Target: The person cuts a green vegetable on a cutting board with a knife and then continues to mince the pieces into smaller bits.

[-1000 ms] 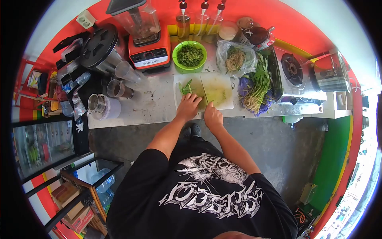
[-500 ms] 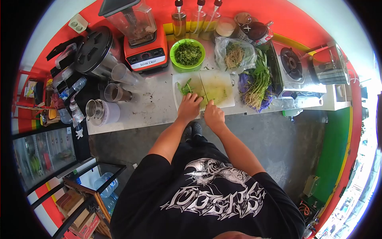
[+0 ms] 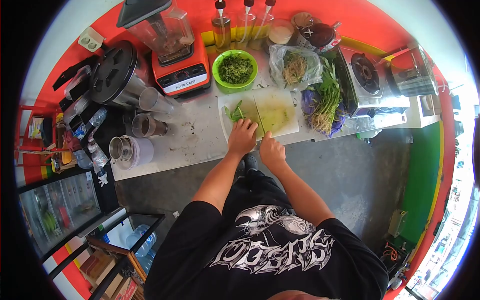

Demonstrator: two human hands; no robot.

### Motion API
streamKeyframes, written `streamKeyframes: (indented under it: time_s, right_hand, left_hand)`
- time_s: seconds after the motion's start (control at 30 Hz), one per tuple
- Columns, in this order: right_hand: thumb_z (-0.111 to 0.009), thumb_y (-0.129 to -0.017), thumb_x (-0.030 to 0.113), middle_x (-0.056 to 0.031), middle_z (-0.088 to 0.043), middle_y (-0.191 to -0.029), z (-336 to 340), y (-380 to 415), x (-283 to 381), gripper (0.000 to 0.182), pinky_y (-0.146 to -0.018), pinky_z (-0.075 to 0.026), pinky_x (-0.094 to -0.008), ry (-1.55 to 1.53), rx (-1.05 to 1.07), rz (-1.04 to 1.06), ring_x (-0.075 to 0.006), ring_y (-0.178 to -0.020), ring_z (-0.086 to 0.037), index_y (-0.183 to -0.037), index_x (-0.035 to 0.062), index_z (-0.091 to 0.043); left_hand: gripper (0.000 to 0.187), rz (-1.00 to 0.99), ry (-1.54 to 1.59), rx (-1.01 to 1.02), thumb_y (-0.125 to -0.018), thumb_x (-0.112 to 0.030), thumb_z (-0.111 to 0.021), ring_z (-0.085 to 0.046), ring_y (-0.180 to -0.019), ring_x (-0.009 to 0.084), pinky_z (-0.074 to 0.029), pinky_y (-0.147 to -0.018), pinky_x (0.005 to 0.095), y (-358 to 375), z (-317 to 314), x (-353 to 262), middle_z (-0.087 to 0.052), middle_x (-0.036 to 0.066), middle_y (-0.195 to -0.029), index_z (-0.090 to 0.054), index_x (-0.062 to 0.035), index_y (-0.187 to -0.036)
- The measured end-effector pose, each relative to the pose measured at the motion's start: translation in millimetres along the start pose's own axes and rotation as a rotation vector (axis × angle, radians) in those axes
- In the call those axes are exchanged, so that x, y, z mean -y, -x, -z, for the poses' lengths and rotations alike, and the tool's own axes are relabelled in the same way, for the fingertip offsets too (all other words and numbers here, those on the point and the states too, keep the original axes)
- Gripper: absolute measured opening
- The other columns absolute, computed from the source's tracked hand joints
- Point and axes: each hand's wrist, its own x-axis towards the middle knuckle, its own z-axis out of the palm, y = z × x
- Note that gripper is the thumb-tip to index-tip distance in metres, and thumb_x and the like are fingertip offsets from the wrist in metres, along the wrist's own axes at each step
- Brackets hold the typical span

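A white cutting board [image 3: 287, 127] with green stains lies at the counter's front edge. On its left half are a few green leaves and stems [image 3: 235, 113]. My left hand [image 3: 243, 136] presses down on them with bent fingers, holding the greens to the board. My right hand [image 3: 272, 151] is closed around the handle of a knife [image 3: 259, 115], its thin blade seen edge-on and pointing away from me across the board. The blade stands just right of my left fingertips. Behind the board, a lime-green bowl [image 3: 216, 75] holds chopped greens.
A bundle of rooted greens [image 3: 322, 107] lies on purple plastic at right, near a clear bag [image 3: 311, 65] of roots and a gas stove [image 3: 367, 75]. A red blender [image 3: 181, 75], plastic cups [image 3: 145, 125] and a white tub [image 3: 142, 152] stand left. Pump bottles [image 3: 245, 27] line the wall.
The whole view has shifted and tilted slightly. Both hands keep nearly the same places on the board, with the left still on the greens and the right still on the knife.
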Motion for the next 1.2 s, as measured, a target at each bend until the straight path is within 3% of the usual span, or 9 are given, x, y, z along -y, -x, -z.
streamKeyframes:
  time_s: [0.37,0.47,0.53,0.63,1.0,1.07,1.13,1.2]
  right_hand:
    - [-0.047,-0.1,0.016,-0.0258,-0.073,-0.093,5,-12,1,0.017,-0.08,-0.058,-0.0536,-0.013,-0.026,0.085,-0.0438,-0.09,-0.073,-0.108,0.0006,-0.047]
    - [-0.047,-0.099,0.015,-0.0262,-0.073,-0.094,-10,-11,3,0.016,-0.081,-0.058,-0.0524,-0.029,-0.024,0.006,-0.0441,-0.092,-0.072,-0.107,0.0006,-0.048]
    - [-0.05,-0.098,0.014,-0.0231,-0.074,-0.092,-10,-19,4,0.018,-0.078,-0.06,-0.0452,-0.019,-0.024,0.016,-0.0394,-0.089,-0.074,-0.109,0.0002,-0.048]
    - [-0.047,-0.1,0.015,-0.0267,-0.073,-0.098,4,-33,-1,0.019,-0.084,-0.058,-0.0503,-0.042,0.036,0.106,-0.0437,-0.095,-0.072,-0.111,-0.0001,-0.046]
    - [-0.056,-0.094,0.012,-0.0297,-0.07,-0.108,9,-38,-4,0.025,-0.09,-0.056,-0.0502,-0.137,0.076,0.114,-0.0446,-0.103,-0.07,-0.113,-0.0022,-0.047]
    - [-0.056,-0.095,0.012,-0.0296,-0.07,-0.109,10,-36,-5,0.025,-0.09,-0.056,-0.0504,-0.112,0.08,0.166,-0.0444,-0.103,-0.07,-0.113,-0.0022,-0.047]
    - [-0.06,-0.094,0.012,-0.0247,-0.073,-0.103,8,-31,-4,0.026,-0.084,-0.059,-0.0446,-0.021,0.061,0.184,-0.0381,-0.099,-0.073,-0.113,-0.0015,-0.047]
    - [-0.059,-0.095,0.012,-0.0243,-0.073,-0.103,1,-21,-5,0.026,-0.083,-0.06,-0.0439,-0.027,0.052,0.166,-0.0376,-0.098,-0.074,-0.113,-0.0015,-0.047]
  left_hand:
    - [0.017,-0.004,0.088,-0.068,-0.084,-0.007,-0.062,-0.054,-0.098,0.0325,-0.045,-0.087,0.0449,0,0,0,-0.057,0.009,-0.098,-0.062,-0.0081,-0.1]
    - [0.017,0.001,0.097,-0.057,-0.083,-0.007,-0.063,-0.054,-0.097,0.0328,-0.045,-0.087,0.0449,-1,0,1,-0.056,0.01,-0.096,-0.062,-0.0078,-0.1]
    - [0.02,0.003,0.067,-0.047,-0.082,-0.007,-0.064,-0.055,-0.099,0.0316,-0.046,-0.087,0.044,-1,2,1,-0.057,0.009,-0.097,-0.064,-0.0082,-0.102]
    - [0.021,0.003,0.05,-0.065,-0.081,-0.007,-0.065,-0.055,-0.098,0.0319,-0.046,-0.086,0.0442,0,3,-4,-0.057,0.009,-0.096,-0.064,-0.0082,-0.102]
    - [0.02,0.002,0.037,0.022,-0.082,-0.006,-0.065,-0.056,-0.097,0.0311,-0.047,-0.085,0.0443,-4,4,-2,-0.059,0.008,-0.093,-0.067,-0.0093,-0.102]
    - [0.015,0.001,0.103,-0.077,-0.079,-0.004,-0.065,-0.055,-0.092,0.0333,-0.045,-0.078,0.0465,-7,4,-6,-0.058,0.009,-0.087,-0.066,-0.0074,-0.094]
    - [0.012,0.055,0.074,-0.071,-0.08,-0.005,-0.066,-0.056,-0.093,0.032,-0.045,-0.079,0.0459,-9,1,-7,-0.06,0.007,-0.088,-0.068,-0.0083,-0.091]
    - [0.01,0.109,0.045,-0.071,-0.08,-0.005,-0.067,-0.057,-0.095,0.0307,-0.044,-0.08,0.0454,-10,-2,-10,-0.062,0.006,-0.089,-0.07,-0.0091,-0.088]
